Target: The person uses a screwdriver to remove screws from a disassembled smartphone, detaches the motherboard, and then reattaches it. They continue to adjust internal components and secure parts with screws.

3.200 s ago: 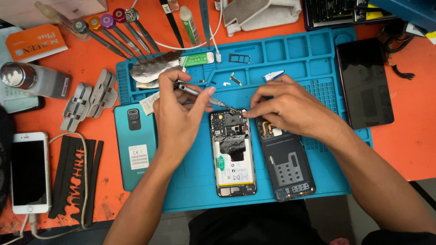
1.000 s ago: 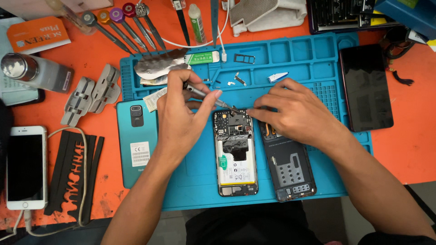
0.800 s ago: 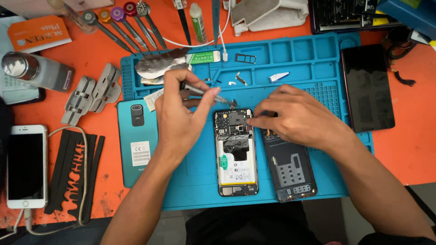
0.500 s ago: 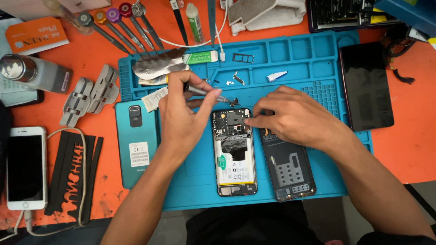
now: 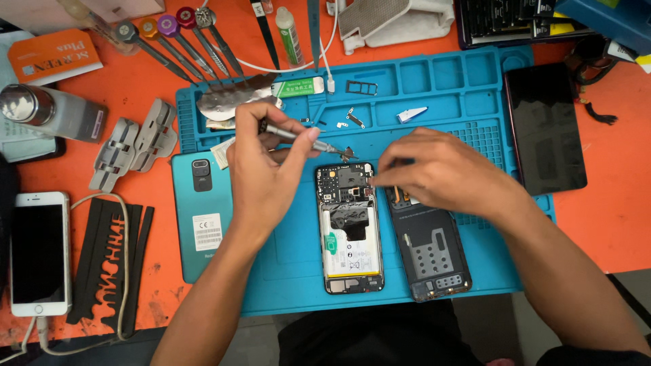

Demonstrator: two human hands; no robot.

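Orange table (image 5: 597,224) carries a big blue mat (image 5: 298,271) with small square pockets along its top edge. One pocket holds a thin metal tray frame (image 5: 361,87), one holds a white wedge-shaped pick (image 5: 411,114), and tiny metal bits (image 5: 354,119) lie in the long pocket beside it. On the flat part of the mat lies an open phone (image 5: 349,230), face down, with its battery and boards showing. Just to its right lies a dark inner cover (image 5: 428,254). The left hand (image 5: 264,173) is pinching a thin metal screwdriver (image 5: 305,139), and the tip sits just above the top edge of the open phone. The right hand (image 5: 437,173) is curled, with its fingertips pressed together on the top right corner of the open phone. A teal back cover (image 5: 201,224) lies to the left, partly under the left arm. A white phone (image 5: 39,251) with a cable lies far left on the table. More screwdrivers (image 5: 178,37) with coloured tops lie at the top left.
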